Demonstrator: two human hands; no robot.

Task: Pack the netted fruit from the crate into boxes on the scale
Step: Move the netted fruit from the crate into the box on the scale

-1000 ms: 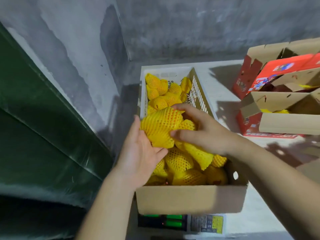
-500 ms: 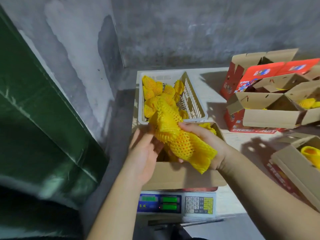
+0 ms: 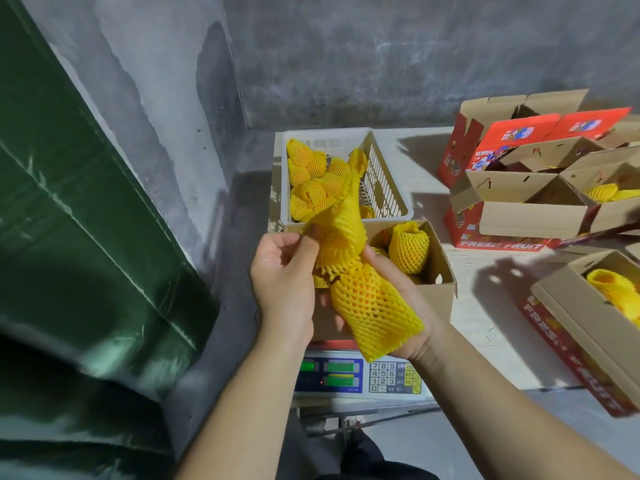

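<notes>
Fingers (image 3: 382, 268) round netted fruit (image 3: 367, 299), long axis toward crate (image 3: 388, 188).

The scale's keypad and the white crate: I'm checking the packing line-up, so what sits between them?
In the head view, the open cardboard box on the scale, with netted fruit inside, lies before the crate; both hands hold a netted fruit over it.

Dim, hard shadows, bowed edges
</notes>
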